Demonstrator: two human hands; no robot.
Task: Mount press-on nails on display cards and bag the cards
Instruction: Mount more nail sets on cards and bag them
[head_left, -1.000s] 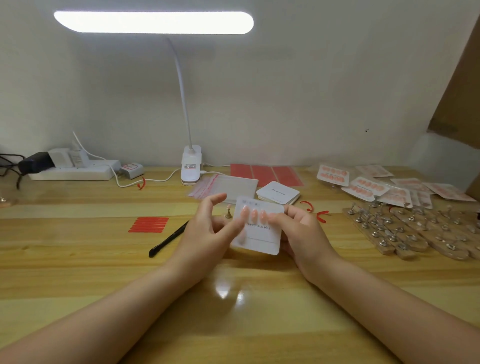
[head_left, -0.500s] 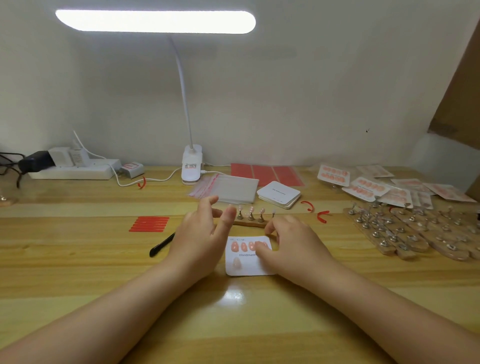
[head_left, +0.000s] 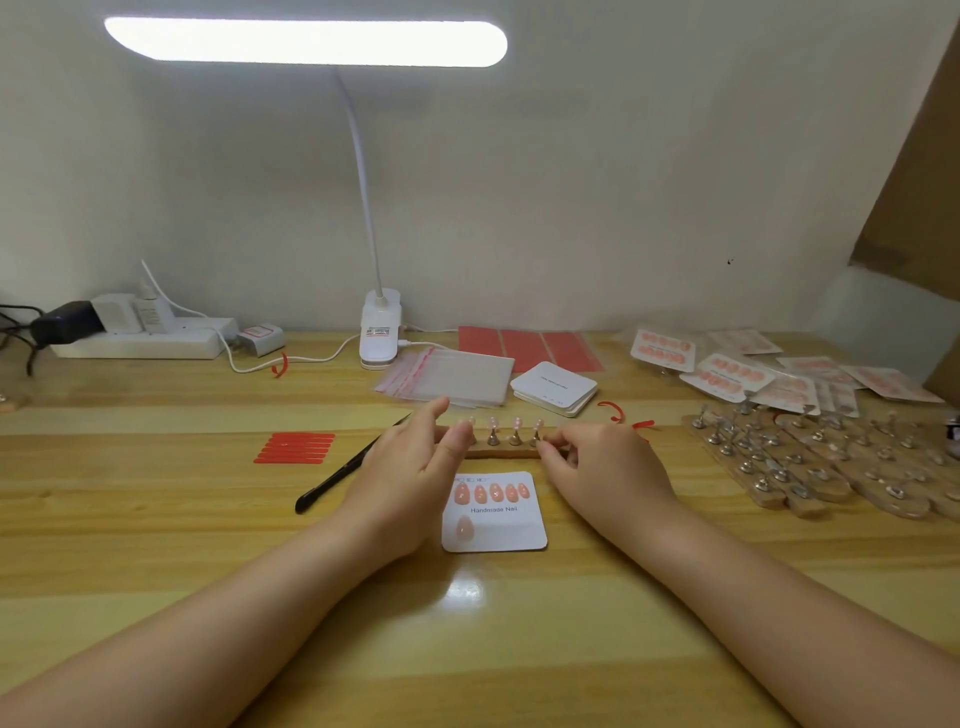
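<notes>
1. Mounting step: the display card, at frame centre, carries six nails, five in the top row and one below.
2. Left hand spread beside the wooden nail stand; right hand curled, fingertips pinching at the stand's right end.
3. Next move, judged: lift one nail to the lower row.
4. Bare table lies at lower left; empty stands crowd the right.

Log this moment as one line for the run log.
card flat on table, six nails mounted | both hands at nail stand | bagging not started
</notes>
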